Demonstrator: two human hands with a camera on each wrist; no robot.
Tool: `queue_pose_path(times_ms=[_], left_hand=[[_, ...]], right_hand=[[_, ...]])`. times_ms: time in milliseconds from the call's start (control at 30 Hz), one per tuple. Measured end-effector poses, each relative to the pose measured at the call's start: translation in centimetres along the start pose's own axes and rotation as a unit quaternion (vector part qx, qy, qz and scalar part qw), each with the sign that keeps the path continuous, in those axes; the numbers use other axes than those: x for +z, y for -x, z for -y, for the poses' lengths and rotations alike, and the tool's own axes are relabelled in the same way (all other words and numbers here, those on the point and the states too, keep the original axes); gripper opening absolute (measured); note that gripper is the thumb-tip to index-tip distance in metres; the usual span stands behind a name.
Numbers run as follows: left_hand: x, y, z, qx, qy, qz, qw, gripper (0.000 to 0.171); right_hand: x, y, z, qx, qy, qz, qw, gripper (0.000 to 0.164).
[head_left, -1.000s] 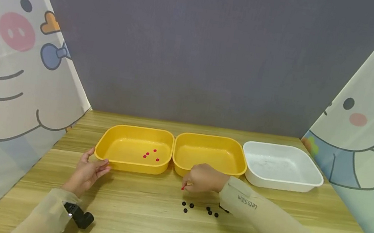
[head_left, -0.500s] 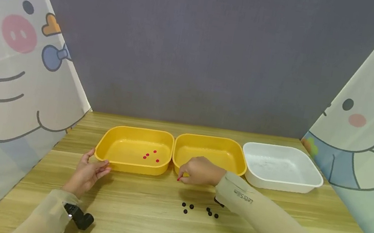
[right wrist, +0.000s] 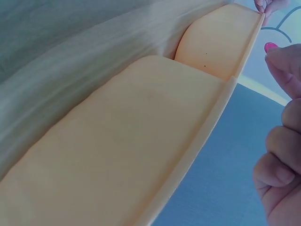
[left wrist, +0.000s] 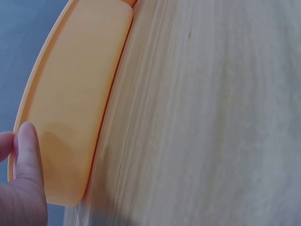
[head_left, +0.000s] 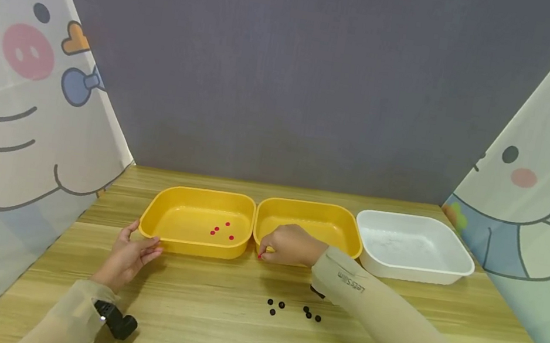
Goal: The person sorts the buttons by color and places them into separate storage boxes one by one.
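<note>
My left hand (head_left: 128, 256) holds the front left corner of the left yellow tray (head_left: 204, 249), its thumb (left wrist: 28, 153) against the outer wall. Several small red round pieces (head_left: 216, 228) lie inside that tray toward its right side. My right hand (head_left: 290, 245) pinches one small red round piece (right wrist: 270, 47) between thumb and forefinger, the other fingers curled in. It hovers at the near rim of the middle yellow tray (head_left: 308, 212), toward its left end, and hides part of that rim.
To the right stands a white tray (head_left: 412, 272), in line with the yellow ones. Several small black round pieces (head_left: 281, 305) lie on the wooden table (head_left: 199, 320) in front of the middle tray. A grey panel (head_left: 289, 79) rises behind, with printed cloths at both sides.
My right hand has moved up and to the left with the red piece, from over the table to the middle tray's near rim. My left hand keeps its place.
</note>
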State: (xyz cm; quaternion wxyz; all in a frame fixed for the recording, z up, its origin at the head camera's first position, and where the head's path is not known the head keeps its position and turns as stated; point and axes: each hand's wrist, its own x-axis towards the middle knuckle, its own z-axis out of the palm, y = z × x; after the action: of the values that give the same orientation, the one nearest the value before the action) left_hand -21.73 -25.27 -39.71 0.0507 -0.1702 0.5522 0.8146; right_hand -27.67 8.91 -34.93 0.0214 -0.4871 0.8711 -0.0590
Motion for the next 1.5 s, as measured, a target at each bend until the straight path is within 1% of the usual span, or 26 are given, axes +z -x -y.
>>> queue_pose_path(times_ms=[200, 367, 600, 700, 867, 967, 1267, 1500], left_hand=[[0.1, 0.0, 0.0, 0.000, -0.002, 0.004, 1.0000, 0.084], [0.0, -0.1, 0.0, 0.003, -0.006, 0.005, 1.0000, 0.084], [0.1, -0.1, 0.0, 0.002, -0.004, 0.006, 1.0000, 0.084], [0.1, 0.0, 0.0, 0.002, -0.003, 0.002, 1.0000, 0.084], [0.0, 0.1, -0.1, 0.003, -0.001, -0.005, 1.0000, 0.084], [0.0, 0.1, -0.2, 0.005, 0.001, -0.006, 1.0000, 0.085], [-0.1, 0.2, -0.2, 0.007, 0.003, -0.009, 0.9999, 0.088], [0.1, 0.0, 0.0, 0.009, -0.001, -0.006, 0.9999, 0.088]], right_hand=[[0.3, -0.9, -0.2, 0.006, 0.019, 0.003, 1.000, 0.011], [0.0, -1.7, -0.1, 0.007, 0.025, 0.001, 1.000, 0.011], [-0.7, -2.0, -0.1, 0.029, 0.037, 0.026, 0.999, 0.013], [-0.9, -2.2, -0.1, 0.023, 0.043, 0.016, 0.999, 0.013], [-1.2, -2.8, -0.3, -0.019, 0.053, -0.019, 0.998, 0.011], [-1.5, -3.4, -0.3, -0.028, 0.061, -0.030, 0.997, 0.011], [-2.1, -5.2, -0.6, -0.016, 0.080, -0.024, 0.996, 0.013], [-2.5, -6.4, -0.9, 0.003, 0.061, -0.020, 0.998, 0.013]])
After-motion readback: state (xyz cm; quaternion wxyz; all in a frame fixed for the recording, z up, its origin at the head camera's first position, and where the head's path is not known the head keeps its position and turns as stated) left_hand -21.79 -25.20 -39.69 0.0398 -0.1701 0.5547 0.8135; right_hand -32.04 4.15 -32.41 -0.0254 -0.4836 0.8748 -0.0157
